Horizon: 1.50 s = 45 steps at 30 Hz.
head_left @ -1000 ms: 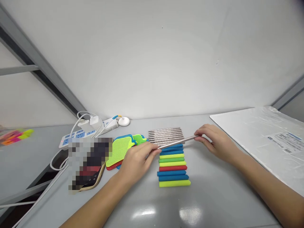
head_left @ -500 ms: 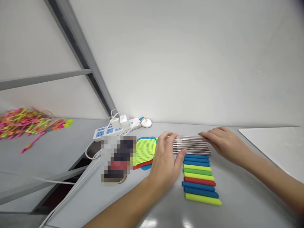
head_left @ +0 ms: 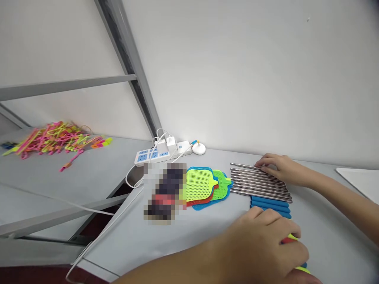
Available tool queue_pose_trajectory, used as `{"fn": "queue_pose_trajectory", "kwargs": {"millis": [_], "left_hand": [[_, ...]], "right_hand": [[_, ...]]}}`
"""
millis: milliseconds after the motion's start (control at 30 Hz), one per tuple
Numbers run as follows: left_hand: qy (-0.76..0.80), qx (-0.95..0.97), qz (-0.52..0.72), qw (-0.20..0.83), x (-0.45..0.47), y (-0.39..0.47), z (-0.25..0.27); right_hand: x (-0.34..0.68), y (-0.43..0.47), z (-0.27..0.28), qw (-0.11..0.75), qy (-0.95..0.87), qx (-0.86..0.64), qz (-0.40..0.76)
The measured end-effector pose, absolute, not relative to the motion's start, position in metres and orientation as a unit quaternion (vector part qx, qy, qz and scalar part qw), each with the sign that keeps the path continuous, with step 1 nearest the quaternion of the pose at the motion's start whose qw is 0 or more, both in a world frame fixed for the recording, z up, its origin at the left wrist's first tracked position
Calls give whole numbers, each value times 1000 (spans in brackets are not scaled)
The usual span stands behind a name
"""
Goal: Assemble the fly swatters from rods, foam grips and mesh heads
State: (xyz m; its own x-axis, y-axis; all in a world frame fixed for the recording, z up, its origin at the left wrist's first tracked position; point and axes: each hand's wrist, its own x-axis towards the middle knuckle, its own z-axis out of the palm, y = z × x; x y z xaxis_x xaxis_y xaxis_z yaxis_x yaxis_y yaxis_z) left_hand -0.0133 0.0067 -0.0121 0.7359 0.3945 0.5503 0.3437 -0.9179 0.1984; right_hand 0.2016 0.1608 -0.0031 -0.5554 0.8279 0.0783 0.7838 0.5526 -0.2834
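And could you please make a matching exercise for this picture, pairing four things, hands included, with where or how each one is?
Column one:
1. Left hand
2. Right hand
3. Mesh paddles
4. White disc

Column two:
A. Beside the power strip
B. Over the coloured sticks
C. Overlapping, in several colours
D. At the farthest metal rod

Pairs: 1-B; 2-D; 3-C; 4-A

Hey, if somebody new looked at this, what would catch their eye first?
Probably the tangled heap of pink and yellow strips at far left. Next, the overlapping bright mesh paddles near the middle, with a row of metal rods to their right and the right hand at the farthest rod. Up front, the left hand looms large over coloured tubes.
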Motion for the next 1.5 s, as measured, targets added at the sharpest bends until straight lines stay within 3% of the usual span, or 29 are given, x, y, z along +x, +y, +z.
{"fn": "queue_pose_trajectory", "kwargs": {"millis": [267,400,567,767,933,1100,1333,1500], "left_hand": [[193,934,294,63,-13,10,-16],[196,938,277,76,-14,9,-15],[198,941,257,101,-20,10,-11],[205,939,229,152,-25,7,-2],[284,910,216,211,-27,9,3],[357,856,295,230,-34,25,-1],[397,757,404,325,-34,32,-7],[407,716,427,374,-27,30,-9]], "right_hand": [[204,165,-1,83,-886,-442,112],[205,166,-5,96,-895,-434,42],[211,132,-3,174,-878,-438,-83],[219,43,-5,344,-820,-446,-100],[210,15,-19,450,-775,-443,25],[205,25,-26,474,-728,-463,176],[218,51,-39,591,-467,-495,435],[217,70,-44,623,-401,-460,490]]}}
